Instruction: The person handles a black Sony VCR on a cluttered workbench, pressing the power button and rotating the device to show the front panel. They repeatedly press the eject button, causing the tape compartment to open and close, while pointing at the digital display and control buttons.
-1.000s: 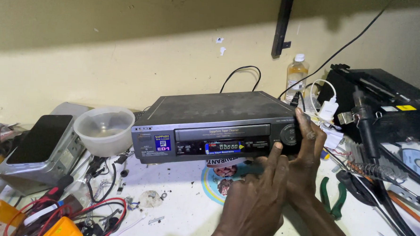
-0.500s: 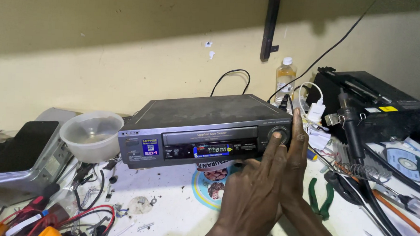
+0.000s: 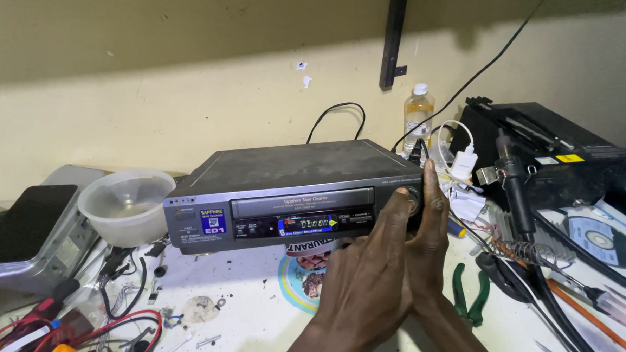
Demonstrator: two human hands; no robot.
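Dust-grey metal video cassette recorder [image 3: 295,189], a flat rectangular box with a lit display on its dark front panel, sits on the white workbench [image 3: 252,286] against the yellowish wall, its front facing the camera. Both hands are at its right front corner. The left hand [image 3: 368,284] lies flat and upright, fingers together and straight, fingertips touching the round control knob [image 3: 412,199] at the panel's right end. The right hand [image 3: 430,237] is pressed against the left, fingers likewise extended, its tips at the recorder's right edge just above the knob. Neither hand is closed around anything; whether a fingertip truly presses the knob cannot be told.

The step in hand looks like working or steadying that right-end control. A further move would likely call for a light fingertip grip on the knob while the box stays put.

Just beside the recorder's left end stands a translucent plastic bowl [image 3: 125,204]. Under its front lies a round printed sticker [image 3: 309,274]. To the right are green-handled pliers [image 3: 469,295], a white charger plug [image 3: 463,165], a clear plastic bottle [image 3: 418,117] and a black box-shaped device [image 3: 546,158]. Red and black wires [image 3: 109,325] tangle at lower left.
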